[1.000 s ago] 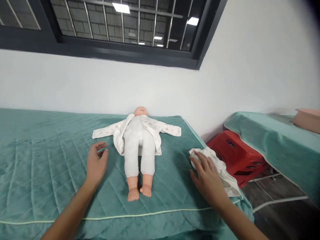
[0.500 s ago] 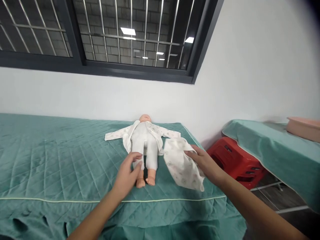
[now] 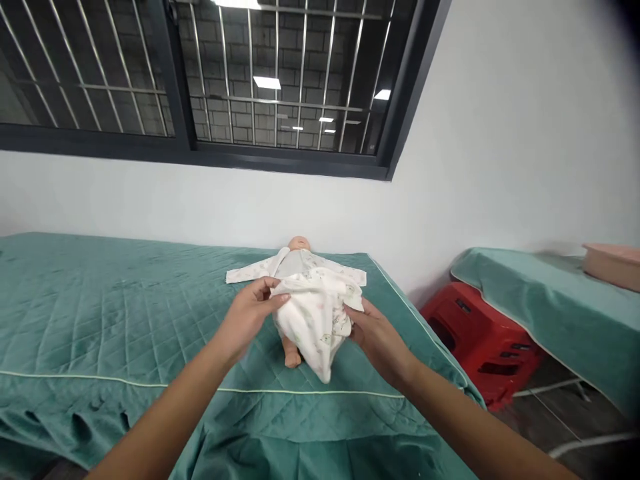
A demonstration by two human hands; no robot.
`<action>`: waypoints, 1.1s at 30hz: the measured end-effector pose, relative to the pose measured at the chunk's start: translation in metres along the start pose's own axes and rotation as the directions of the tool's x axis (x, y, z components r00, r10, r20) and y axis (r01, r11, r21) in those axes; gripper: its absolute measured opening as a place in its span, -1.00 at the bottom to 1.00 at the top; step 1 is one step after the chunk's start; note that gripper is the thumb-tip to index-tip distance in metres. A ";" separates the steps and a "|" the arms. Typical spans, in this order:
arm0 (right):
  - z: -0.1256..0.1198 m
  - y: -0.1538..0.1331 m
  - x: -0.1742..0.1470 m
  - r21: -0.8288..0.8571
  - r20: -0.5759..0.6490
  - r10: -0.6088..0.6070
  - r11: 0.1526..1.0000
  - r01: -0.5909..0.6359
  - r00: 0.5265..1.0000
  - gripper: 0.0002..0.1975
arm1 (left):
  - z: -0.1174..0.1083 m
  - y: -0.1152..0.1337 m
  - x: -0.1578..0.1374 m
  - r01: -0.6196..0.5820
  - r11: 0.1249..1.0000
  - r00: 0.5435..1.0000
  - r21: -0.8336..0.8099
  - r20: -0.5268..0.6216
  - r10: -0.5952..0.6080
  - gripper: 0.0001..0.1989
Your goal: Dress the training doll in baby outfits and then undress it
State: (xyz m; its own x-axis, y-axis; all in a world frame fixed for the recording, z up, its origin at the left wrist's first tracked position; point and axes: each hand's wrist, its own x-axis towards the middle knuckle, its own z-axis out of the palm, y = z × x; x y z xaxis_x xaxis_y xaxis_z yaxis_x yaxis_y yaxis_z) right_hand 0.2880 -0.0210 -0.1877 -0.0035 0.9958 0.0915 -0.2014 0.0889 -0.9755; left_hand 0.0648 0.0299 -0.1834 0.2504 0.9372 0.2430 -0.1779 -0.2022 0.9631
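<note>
Left hand (image 3: 245, 317) nearly closed, thumb vs. fingers, pinching upper L edge of a white printed cloth (image 3: 313, 313); right hand (image 3: 383, 340) also mostly closed, w/ bunched folds at the cloth's R side btwn thumb & fingers, tho some fingertips are hidden behind fabric. Cloth is held up btwn the two hands, lower end hanging to a point, in front of the doll's (image 3: 295, 261) legs; can't tell if it's touching them. Doll lies on its back on the green quilted cover (image 3: 150, 313), head by the wall, arms out in a printed jacket (image 3: 250, 272), one bare foot (image 3: 292, 360) showing below the cloth. Red stool (image 3: 480, 333) is off to the R, beside the bed. Step in hand, judging by the two-handed hold, looks like sorting/opening out the cloth. Next move prob. calls for keeping the L pinch, finding a clear edge or opening w/ the R, & spreading the folds; shape's unclear while bunched, so a twisted or back-to-front hold is the main risk.
</note>
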 end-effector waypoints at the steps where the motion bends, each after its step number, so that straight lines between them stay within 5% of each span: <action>1: -0.005 0.000 -0.001 -0.029 -0.002 0.001 1.000 -0.001 1.000 -0.61 | -0.006 0.008 0.001 -0.016 1.000 1.000 -0.016 -0.005 0.016 -0.77; 6: -0.020 0.000 -0.006 -0.370 -0.030 0.021 0.928 -0.030 0.999 -0.64 | -0.022 0.043 0.002 -0.070 0.990 0.997 -0.121 -0.038 0.065 -0.72; 10: 0.002 -0.025 -0.006 -0.573 0.103 -0.252 0.776 0.264 0.962 -0.45 | -0.017 0.065 0.001 -0.053 0.999 0.999 0.010 -0.005 0.053 -0.73; 13: 0.037 -0.055 -0.001 -0.550 0.282 -0.323 0.717 0.428 0.903 -0.39 | -0.006 0.079 0.002 -0.140 0.965 0.987 0.223 0.108 0.118 -0.78; 18: 0.075 -0.073 0.010 -0.517 0.395 -0.141 0.783 0.346 0.908 -0.51 | 0.003 0.091 0.006 -0.211 0.974 0.964 0.076 0.183 0.195 -0.65; 24: 0.064 -0.042 -0.002 -0.608 0.478 0.081 0.749 0.263 0.875 -0.85 | -0.018 0.097 0.006 -0.244 0.967 0.966 0.070 0.103 0.236 -0.68; 27: 0.057 -0.027 -0.006 -0.623 0.580 0.071 0.680 0.386 0.811 -0.91 | -0.024 0.103 0.011 -0.276 0.958 0.961 0.084 0.061 0.271 -0.70; 30: 0.059 -0.024 -0.003 -0.605 0.631 0.011 0.633 0.483 0.776 -0.66 | -0.021 0.113 0.015 -0.295 0.950 0.955 0.105 0.006 0.296 -0.72; 33: 0.072 -0.037 0.002 -0.577 0.559 -0.044 0.697 0.427 0.828 -0.54 | -0.010 0.124 0.014 -0.363 0.925 0.926 0.116 -0.062 0.371 -0.73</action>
State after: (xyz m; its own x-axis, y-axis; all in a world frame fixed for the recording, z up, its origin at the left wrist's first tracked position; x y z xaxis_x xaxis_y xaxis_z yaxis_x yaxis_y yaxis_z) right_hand 0.2249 -0.0243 -0.1368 -0.5415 0.8084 0.2307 0.4234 0.4993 -0.7559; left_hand 0.0365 0.0210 -0.0620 0.1066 0.8109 0.5754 -0.1446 -0.5599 0.8159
